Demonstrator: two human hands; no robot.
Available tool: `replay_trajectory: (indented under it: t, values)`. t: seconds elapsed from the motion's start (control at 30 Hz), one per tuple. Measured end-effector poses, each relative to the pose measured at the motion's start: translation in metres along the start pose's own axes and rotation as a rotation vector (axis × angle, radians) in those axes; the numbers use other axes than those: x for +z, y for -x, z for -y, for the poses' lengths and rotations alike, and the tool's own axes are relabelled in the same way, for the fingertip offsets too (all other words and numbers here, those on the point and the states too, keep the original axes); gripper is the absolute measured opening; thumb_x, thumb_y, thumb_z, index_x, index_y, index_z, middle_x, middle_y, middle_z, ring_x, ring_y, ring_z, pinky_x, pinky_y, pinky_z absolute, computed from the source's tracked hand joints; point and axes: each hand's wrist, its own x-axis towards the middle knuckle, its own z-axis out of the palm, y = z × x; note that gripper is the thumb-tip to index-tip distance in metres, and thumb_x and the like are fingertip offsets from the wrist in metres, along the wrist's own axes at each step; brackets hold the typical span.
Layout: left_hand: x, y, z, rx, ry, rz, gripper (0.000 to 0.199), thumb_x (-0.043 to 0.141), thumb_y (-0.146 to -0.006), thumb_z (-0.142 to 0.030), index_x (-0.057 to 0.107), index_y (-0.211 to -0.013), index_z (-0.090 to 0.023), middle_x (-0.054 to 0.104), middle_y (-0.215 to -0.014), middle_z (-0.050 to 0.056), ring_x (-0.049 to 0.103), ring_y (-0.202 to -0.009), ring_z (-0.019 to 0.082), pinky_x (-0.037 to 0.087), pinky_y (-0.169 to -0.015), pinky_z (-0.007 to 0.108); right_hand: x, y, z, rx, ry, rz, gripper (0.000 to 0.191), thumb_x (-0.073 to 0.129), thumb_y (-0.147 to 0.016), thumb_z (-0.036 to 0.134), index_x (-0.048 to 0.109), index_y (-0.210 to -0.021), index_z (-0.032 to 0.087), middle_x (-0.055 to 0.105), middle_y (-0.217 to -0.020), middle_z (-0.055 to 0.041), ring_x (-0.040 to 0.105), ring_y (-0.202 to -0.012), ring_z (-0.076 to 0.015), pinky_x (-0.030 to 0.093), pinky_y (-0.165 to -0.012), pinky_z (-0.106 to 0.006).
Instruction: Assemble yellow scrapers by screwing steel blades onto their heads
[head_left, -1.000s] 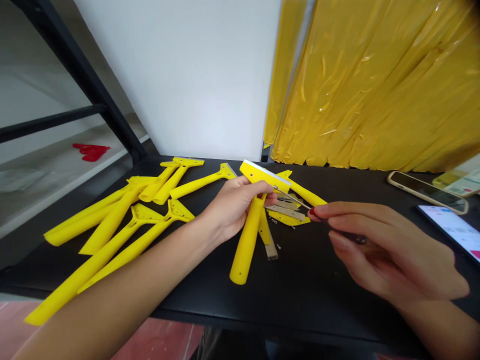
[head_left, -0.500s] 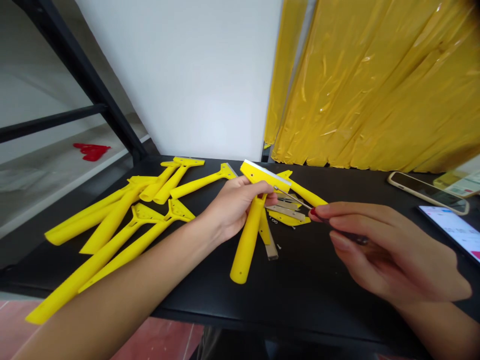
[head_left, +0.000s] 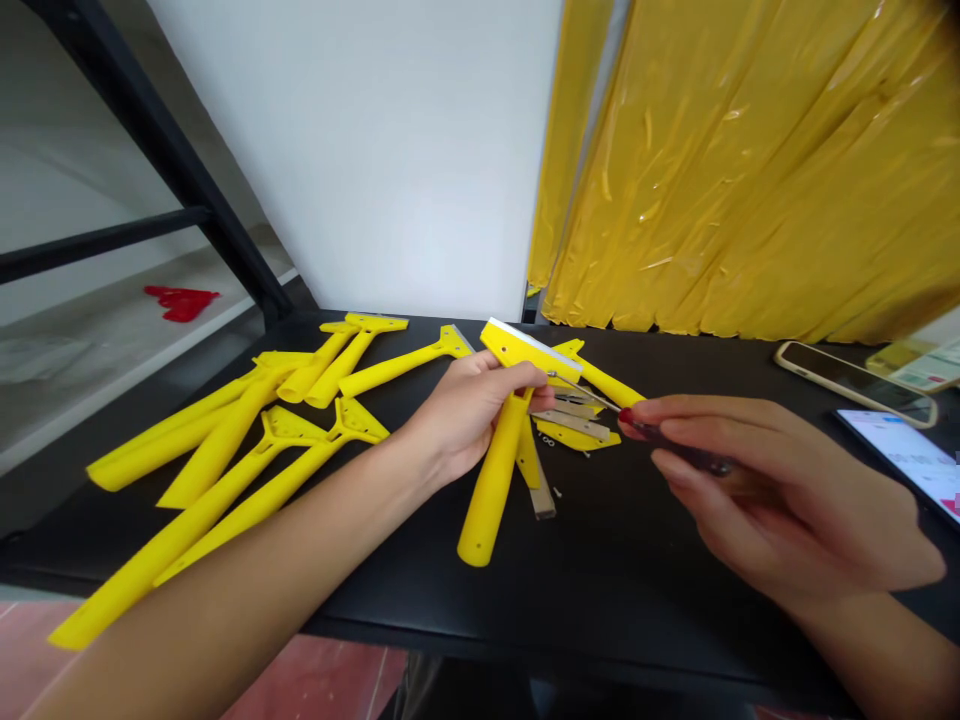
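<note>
My left hand (head_left: pixel 472 410) is closed around the neck of a yellow scraper (head_left: pixel 491 480), its head up and its handle slanting down toward me. A pale strip runs along the top edge of the scraper's head. My right hand (head_left: pixel 787 500) grips a screwdriver (head_left: pixel 694 455) with a red collar and a dark handle. The screwdriver's thin shaft reaches left, and its tip meets a screw (head_left: pixel 552 375) at the right side of the head. Beneath the held scraper lie metal strips (head_left: pixel 574 427), yellow plates (head_left: pixel 577 439) and small screws (head_left: pixel 557 492), partly hidden.
Several yellow scraper handles (head_left: pixel 217 480) lie on the left of the black table (head_left: pixel 637 610). One scraper (head_left: pixel 405 365) with a fitted head lies behind my left hand. Two phones (head_left: pixel 855 382) rest at the right. A white panel (head_left: pixel 375 150) and yellow plastic wrapping (head_left: pixel 750 170) stand behind.
My right hand and the screwdriver handle have turned slightly, with the tip still at the screw. The left hand and scraper have hardly moved.
</note>
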Motion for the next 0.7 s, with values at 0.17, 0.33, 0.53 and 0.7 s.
replay_trajectory:
  t: [0.17,0.33,0.53,0.7]
  values:
    - [-0.0012,-0.0003,0.0015,0.024,-0.011,-0.001,0.01,0.072,-0.078,-0.004,0.065,-0.083,-0.01,0.071,-0.073,0.005,0.068,-0.066,0.012,0.055,-0.072,0.024,-0.0007,-0.0003,-0.0026,0.061,0.05,-0.005,0.025,0.081,-0.082,0.028,0.073,-0.106,0.027,0.078,-0.106,-0.0045,0.076,-0.088,-0.023,0.065,-0.073,-0.037]
    - [-0.0007,0.0002,0.0023,0.057,-0.037,0.0,0.013,0.073,-0.078,-0.004,0.066,-0.087,-0.01,0.072,-0.075,0.006,0.069,-0.067,0.012,0.055,-0.071,0.024,0.0022,-0.0011,-0.0048,0.061,0.105,-0.116,0.021,0.082,-0.081,0.031,0.072,-0.099,0.027,0.076,-0.091,-0.0042,0.073,-0.077,-0.022,0.059,-0.063,-0.035]
    - [0.0003,0.0022,0.0016,0.128,-0.094,0.007,0.012,0.073,-0.078,-0.005,0.067,-0.087,-0.009,0.073,-0.077,0.007,0.07,-0.067,0.013,0.056,-0.072,0.025,0.0061,-0.002,-0.0046,0.083,0.359,-0.224,0.015,0.073,-0.09,0.035,0.065,-0.083,0.024,0.064,-0.064,0.0027,0.055,-0.048,-0.0102,0.031,-0.04,-0.028]
    - [-0.0015,0.0023,0.0046,0.246,-0.185,0.026,0.015,0.076,-0.076,-0.008,0.068,-0.089,-0.009,0.074,-0.082,0.007,0.07,-0.07,0.014,0.058,-0.075,0.027,0.0073,-0.0078,-0.0052,0.086,0.486,-0.203,0.024,0.064,-0.097,0.037,0.064,-0.079,0.021,0.06,-0.055,0.0032,0.049,-0.042,-0.0088,0.029,-0.04,-0.028]
